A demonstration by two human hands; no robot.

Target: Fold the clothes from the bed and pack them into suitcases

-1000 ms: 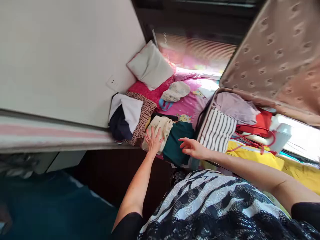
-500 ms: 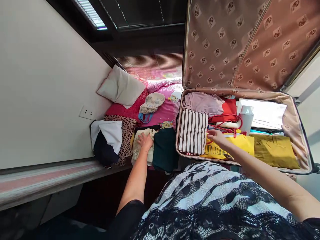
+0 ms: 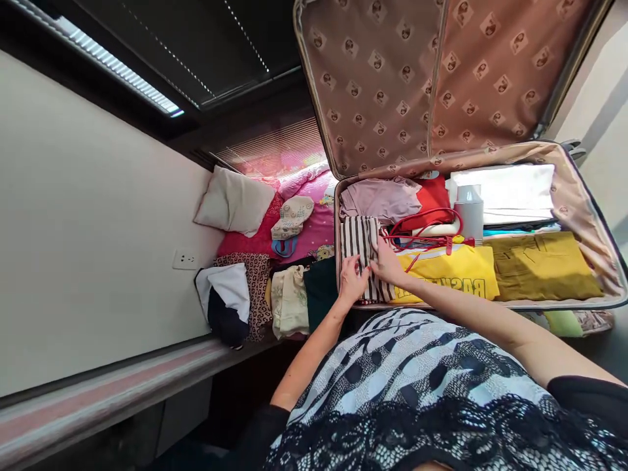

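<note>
A folded garment with dark and white stripes (image 3: 354, 237) lies in the front left corner of the open suitcase (image 3: 608, 261). My left hand (image 3: 353, 281) is on its front part, fingers bent and gripping the cloth. Beside it, my right hand (image 3: 388, 263) is closed on the garment's right side, where the fabric bunches up. The two hands almost meet. A yellow shirt with printed letters (image 3: 441, 271) lies under my right wrist and forearm. Behind the striped garment is a crumpled pale pink garment (image 3: 383, 199).
The suitcase also holds mustard trousers (image 3: 544, 265), a grey-white box (image 3: 470, 212), red cord handles (image 3: 417, 216) and white folded cloth (image 3: 510, 186). Left of it lie dark green cloth (image 3: 321, 284), cream cloth (image 3: 290, 301), a patterned cap (image 3: 293, 217) and a pillow (image 3: 234, 201). The lid (image 3: 392, 85) stands upright.
My left hand has left the cream cloth and moved right to the striped garment. My right hand has shifted onto that garment's right side, bunching it. The view has turned slightly.
</note>
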